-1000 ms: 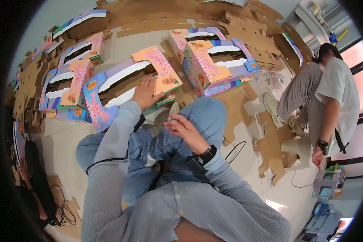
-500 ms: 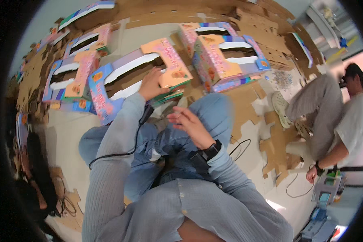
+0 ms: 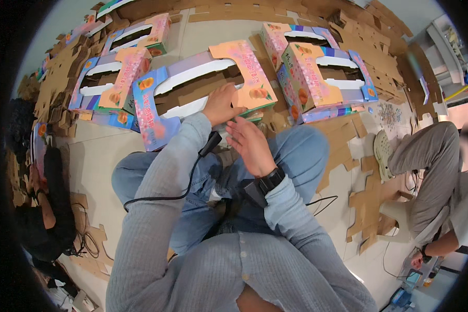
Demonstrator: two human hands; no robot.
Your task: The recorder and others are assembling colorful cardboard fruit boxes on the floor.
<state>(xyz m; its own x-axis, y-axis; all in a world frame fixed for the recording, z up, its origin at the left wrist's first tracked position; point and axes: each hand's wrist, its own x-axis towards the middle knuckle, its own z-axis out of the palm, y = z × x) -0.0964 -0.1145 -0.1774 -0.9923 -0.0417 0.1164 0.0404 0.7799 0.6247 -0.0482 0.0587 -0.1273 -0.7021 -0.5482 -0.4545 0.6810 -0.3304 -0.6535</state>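
Note:
A printed cardboard box [image 3: 157, 115] in blue, peach and pink, with fruit pictures, lies in front of my crossed legs. A long opening with white edges runs along its top. My left hand [image 3: 222, 105] bends over the near edge of that opening, toward its right end, with the thumb outside and the fingertips partly hidden. Just below it, my right hand [image 3: 251, 149] is held palm up and slightly turned, fingers apart and nothing in them. Its fingertips come close to my left thumb; whether they touch the box I cannot tell.
Similar boxes stand at the left [image 3: 126, 80] and are stacked at the right [image 3: 309, 96]. Flattened brown cardboard [image 3: 62, 73] is piled around the edges. A person in grey trousers [image 3: 426, 156] sits at the right; another person's arm [image 3: 48, 210] shows at the left. A black cable [image 3: 156, 198] crosses my left sleeve.
The view has swung, so the scene sits further right. My right hand has come nearer to my left hand, which stays at the box's near edge.

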